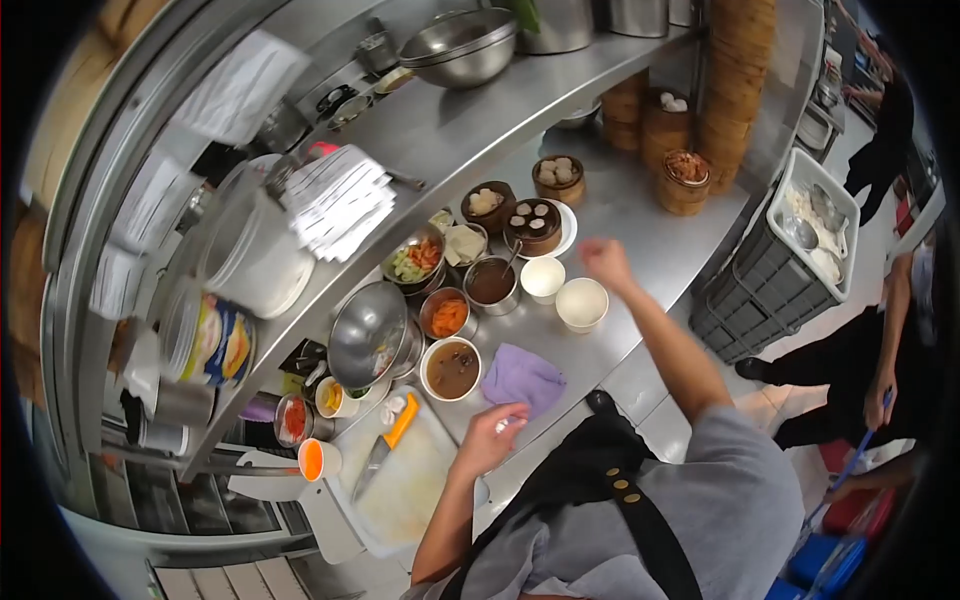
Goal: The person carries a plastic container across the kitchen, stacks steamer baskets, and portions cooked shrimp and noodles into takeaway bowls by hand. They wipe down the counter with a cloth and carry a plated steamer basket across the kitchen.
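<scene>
My right hand (607, 262) is raised over the steel counter, just beyond two white bowls (581, 305); its fingers look curled, and what they hold, if anything, is too small to tell. Beside the purple cloth (524, 380), my left hand (492, 436) has its fingers pinched around a small white thing (503, 425). A bowl of brown soup (452, 369) stands left of the cloth. The orange-handled knife (385, 446) lies on the white cutting board (412, 490). Near my right hand, a round steamer with small dumplings (532, 226) sits on a white plate.
Steel pots of sauce (491, 283) and carrots (447, 316) stand by a large metal bowl (367, 333). Tall bamboo steamers (735, 95) rise at the back right. A grey crate (762, 280) is right of the counter. Another person (850, 370) holds a blue stick at the right.
</scene>
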Tool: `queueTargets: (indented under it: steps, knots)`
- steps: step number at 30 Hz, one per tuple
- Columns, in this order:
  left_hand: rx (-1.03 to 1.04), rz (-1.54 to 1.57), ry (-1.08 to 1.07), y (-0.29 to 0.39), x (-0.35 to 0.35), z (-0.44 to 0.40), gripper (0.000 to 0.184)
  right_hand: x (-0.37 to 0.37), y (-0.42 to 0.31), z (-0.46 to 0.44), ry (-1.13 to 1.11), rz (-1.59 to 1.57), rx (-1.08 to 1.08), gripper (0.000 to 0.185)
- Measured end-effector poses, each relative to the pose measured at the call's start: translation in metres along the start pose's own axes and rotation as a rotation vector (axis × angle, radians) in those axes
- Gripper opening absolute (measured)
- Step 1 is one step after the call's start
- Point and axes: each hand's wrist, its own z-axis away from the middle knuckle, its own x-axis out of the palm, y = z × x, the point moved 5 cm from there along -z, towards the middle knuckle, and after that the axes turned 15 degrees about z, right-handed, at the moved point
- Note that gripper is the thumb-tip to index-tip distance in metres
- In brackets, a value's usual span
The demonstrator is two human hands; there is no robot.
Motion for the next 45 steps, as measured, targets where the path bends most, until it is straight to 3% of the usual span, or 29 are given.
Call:
queueTargets:
  steps: [3,6,9,12,14,17,19,20,23,26,29,31,33,37,39,43,45]
  knots:
    - [0.033,-0.141,-0.106,0.0,0.019,-0.036,0.02,0.006,0.045,-0.09,-0.063,-0.076,0.253,0.03]
    - [-0.123,0.042,-0.047,0.011,0.034,-0.084,0.019,0.035,0.085,-0.184,0.088,0.101,0.247,0.034]
    - [-0.072,0.205,0.02,0.026,0.05,-0.161,0.017,0.055,0.09,-0.241,0.277,0.344,0.055,0.03]
    - [0.026,0.241,0.168,0.048,0.048,-0.241,0.015,0.069,0.061,-0.233,-0.256,0.495,-0.133,0.025]
    - [0.083,0.139,0.252,0.062,0.022,-0.287,0.016,0.092,0.059,-0.215,-0.593,0.128,0.001,0.027]
    - [-0.146,-0.044,0.494,0.069,-0.03,-0.352,0.015,0.091,0.042,-0.196,-0.699,0.243,0.037,0.031]
    - [-0.211,-0.032,0.54,0.063,-0.053,-0.386,0.012,0.078,0.029,-0.184,-0.725,0.328,-0.002,0.031]
    - [-0.259,-0.003,0.563,0.048,-0.067,-0.402,0.012,0.076,0.028,-0.182,-0.581,0.349,-0.031,0.03]
    - [-0.409,0.122,0.714,-0.021,-0.132,-0.455,0.017,0.07,0.028,-0.182,-0.534,0.368,-0.049,0.03]
    - [-0.423,0.294,0.723,0.011,-0.086,-0.455,0.024,0.05,0.046,-0.18,-0.544,0.378,-0.017,0.029]
    - [-0.441,0.648,0.804,-0.05,-0.125,-0.49,0.029,-0.01,0.082,-0.167,-0.501,0.378,0.129,0.028]
    - [-0.441,0.881,0.82,-0.055,-0.12,-0.497,0.033,-0.047,0.107,-0.159,-0.51,0.466,0.127,0.027]
    - [-0.407,0.893,0.801,-0.084,-0.143,-0.514,0.033,-0.063,0.145,-0.151,-0.425,0.545,0.117,0.032]
    - [-0.427,0.994,0.779,-0.093,-0.148,-0.521,0.034,-0.101,0.146,-0.155,-0.709,0.636,0.125,0.047]
    - [-0.469,0.956,0.845,-0.083,-0.138,-0.513,0.034,-0.093,0.134,-0.181,-0.435,0.534,0.011,0.044]
    - [-0.503,0.732,0.987,-0.064,-0.124,-0.51,0.025,-0.004,0.125,-0.267,-0.175,0.355,0.091,0.038]
    - [-0.477,0.568,1.036,-0.051,-0.114,-0.498,0.02,0.022,0.119,-0.294,-0.244,0.238,0.181,0.037]
